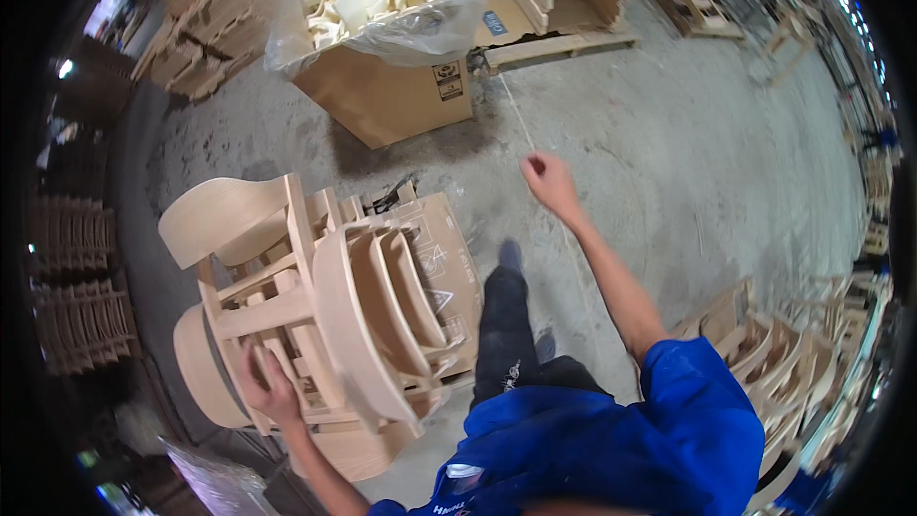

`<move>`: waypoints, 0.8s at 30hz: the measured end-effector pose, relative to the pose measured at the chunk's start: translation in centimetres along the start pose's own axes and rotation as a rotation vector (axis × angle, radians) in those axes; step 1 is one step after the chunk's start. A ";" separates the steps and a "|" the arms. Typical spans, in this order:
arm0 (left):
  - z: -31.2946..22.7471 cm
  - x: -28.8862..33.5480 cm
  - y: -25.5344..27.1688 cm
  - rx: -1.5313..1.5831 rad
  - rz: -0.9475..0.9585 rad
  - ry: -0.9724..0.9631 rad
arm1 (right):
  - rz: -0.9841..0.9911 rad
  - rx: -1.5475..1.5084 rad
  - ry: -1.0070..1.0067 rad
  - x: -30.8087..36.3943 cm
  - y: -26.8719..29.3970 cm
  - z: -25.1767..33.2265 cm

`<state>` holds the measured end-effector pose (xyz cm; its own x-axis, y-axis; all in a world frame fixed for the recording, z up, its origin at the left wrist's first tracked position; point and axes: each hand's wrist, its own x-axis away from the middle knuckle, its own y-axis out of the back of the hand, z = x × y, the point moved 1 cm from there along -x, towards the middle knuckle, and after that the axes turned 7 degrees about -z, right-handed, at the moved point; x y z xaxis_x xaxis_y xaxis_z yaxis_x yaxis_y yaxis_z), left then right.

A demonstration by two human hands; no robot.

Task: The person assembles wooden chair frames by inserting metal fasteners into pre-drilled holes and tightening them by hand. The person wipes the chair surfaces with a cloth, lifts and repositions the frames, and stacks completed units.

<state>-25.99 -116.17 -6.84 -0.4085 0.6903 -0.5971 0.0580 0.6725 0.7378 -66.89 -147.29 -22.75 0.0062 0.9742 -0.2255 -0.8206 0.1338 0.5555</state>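
Chair frames (263,313) lie left of the cardboard's right edge (475,291), nested backs (346,325) lengthwise away from me, another back (222,223) pointing left; my left hand (273,390), fingers parted, meets them; my right hand (551,182) curls loosely.

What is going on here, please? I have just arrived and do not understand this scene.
A person in a blue shirt is beside a pile of pale wooden chair frames. The left hand is at the pile; whether it grips or only touches, I cannot tell. The right hand is curled above the concrete floor, with nothing visible in it. Ahead stands a plastic-lined cardboard box with cream-coloured pieces.
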 end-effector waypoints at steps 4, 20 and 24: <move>-2.9 -12.7 -12.2 -0.013 0.204 -0.188 | 0.134 -0.153 0.300 -22.0 -9.8 5.1; -6.4 -43.5 -75.4 0.000 0.694 -0.086 | 0.937 0.456 0.389 -58.5 -40.9 0.3; -5.5 -45.3 -76.0 0.097 0.646 0.112 | 0.962 0.290 0.386 -60.7 -43.9 -1.1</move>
<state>-16.88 -200.06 -34.14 -0.3559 0.9345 -0.0037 0.4031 0.1571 0.9016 -31.90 -212.51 -34.32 -0.7924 0.5769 0.1983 -0.2175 -0.5709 0.7917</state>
